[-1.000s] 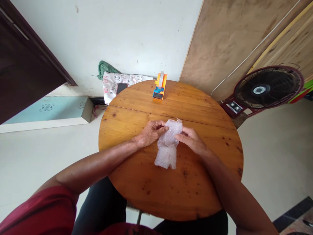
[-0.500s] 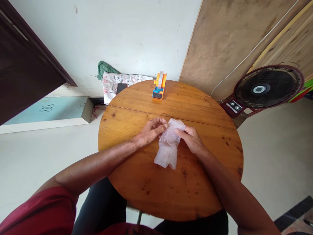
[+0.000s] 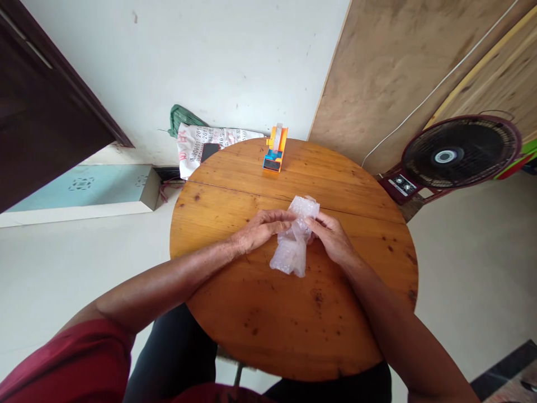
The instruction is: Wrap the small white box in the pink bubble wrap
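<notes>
A piece of bubble wrap point(image 3: 290, 253), crumpled and narrow at its middle, is held over the round wooden table point(image 3: 235, 313). My right hand point(image 3: 333, 238) pinches its right side, with the thumb on top and the other fingers behind it. From the left, my left hand point(image 3: 266, 228) reaches to the wrap's left edge. Its fingers are stretched out and their tips touch the plastic near the upper half. Whether anything is wrapped inside cannot be seen.
An orange and blue tape dispenser point(image 3: 275, 148) with a roll of clear tape stands at the table's far edge. Behind the table lie a white printed sack point(image 3: 193, 146) and a green bag point(image 3: 184, 118). A dark red fan point(image 3: 459, 151) is at the right.
The bubble wrap has shifted slightly away from me, and its lower end has moved up. My left hand's fingers have gone from a curled grip to stretched out against the wrap.
</notes>
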`<state>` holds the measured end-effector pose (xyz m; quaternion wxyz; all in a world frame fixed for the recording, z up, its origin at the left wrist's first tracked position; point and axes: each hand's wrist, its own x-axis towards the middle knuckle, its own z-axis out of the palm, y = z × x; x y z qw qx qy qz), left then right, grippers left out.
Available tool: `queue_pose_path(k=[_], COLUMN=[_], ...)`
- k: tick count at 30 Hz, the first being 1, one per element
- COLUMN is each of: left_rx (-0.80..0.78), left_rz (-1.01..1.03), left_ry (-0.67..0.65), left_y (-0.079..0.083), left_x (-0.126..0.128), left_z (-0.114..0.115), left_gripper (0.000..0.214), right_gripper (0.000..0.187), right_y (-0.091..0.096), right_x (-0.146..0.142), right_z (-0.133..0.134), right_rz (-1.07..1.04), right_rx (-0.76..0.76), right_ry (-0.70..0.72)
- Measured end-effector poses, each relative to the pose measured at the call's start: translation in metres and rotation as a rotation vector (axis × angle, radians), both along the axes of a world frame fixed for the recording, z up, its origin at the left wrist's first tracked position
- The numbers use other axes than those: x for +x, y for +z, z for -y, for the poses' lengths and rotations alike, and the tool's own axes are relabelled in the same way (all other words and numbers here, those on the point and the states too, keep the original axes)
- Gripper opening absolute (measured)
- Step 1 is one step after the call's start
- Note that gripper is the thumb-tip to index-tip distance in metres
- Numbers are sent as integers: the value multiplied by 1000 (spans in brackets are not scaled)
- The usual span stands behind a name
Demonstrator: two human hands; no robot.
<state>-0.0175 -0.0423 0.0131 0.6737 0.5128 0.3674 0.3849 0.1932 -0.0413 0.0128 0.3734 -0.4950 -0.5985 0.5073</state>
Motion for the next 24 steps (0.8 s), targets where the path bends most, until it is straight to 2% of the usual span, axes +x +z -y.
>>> queue_pose_path(k=[4,8,11,15,21,24], left_rx=[-60,-101,-99,-93,-65,-65], left_rz=[35,66,69,79,95,92], left_ry=[123,153,147,91,-14,-14], left_y=[0,0,0,2,4,4], left_x=[0,1,1,1,0,-1], left_z=[-2,-3,-3,-2,0,-1], left_gripper=[43,49,48,46,44,45], right_gripper=[35,28,19,18,24,19], right_y=[1,4,9,8,5,7], right_x=[2,4,1,-4,-2,-3], right_z=[-1,0,4,9,8,8], right_rz=[39,92,195,278,290,328], right_rx=[85,234,298,248,242,246], right_ry=[-104,-249,-161,11,36,18])
